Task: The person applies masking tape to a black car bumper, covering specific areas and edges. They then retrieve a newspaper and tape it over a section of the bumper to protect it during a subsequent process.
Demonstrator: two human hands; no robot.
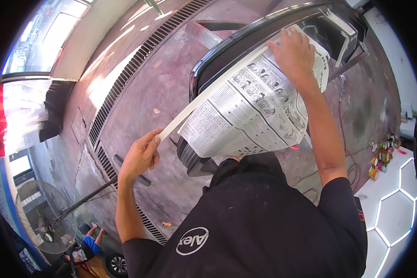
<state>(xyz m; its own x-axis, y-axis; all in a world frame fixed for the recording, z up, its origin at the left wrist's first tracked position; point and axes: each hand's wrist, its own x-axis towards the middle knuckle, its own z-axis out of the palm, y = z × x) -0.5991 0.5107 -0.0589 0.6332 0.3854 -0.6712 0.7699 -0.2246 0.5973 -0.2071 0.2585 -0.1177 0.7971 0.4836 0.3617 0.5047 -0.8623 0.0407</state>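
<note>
A strip of pale masking tape (186, 116) runs taut along the edge of a sheet of newspaper (236, 111). My left hand (143, 152) pinches the free end of the strip, out past the paper's corner. On the upper part of the newspaper rests my right hand (295, 54), its fingers spread near the taped edge and touching the paper. Beneath lies a glossy black car bumper (227, 51), its curved rim showing beyond the tape. The newspaper drapes over the bumper's near side and hides much of it.
A slotted floor drain (141, 60) crosses the concrete floor. At the left stand a fan (46, 215) and a person (91, 243) near a car wheel (117, 264). Bottles and small containers (382, 160) cluster at the right. A red hose (345, 139) lies on the floor.
</note>
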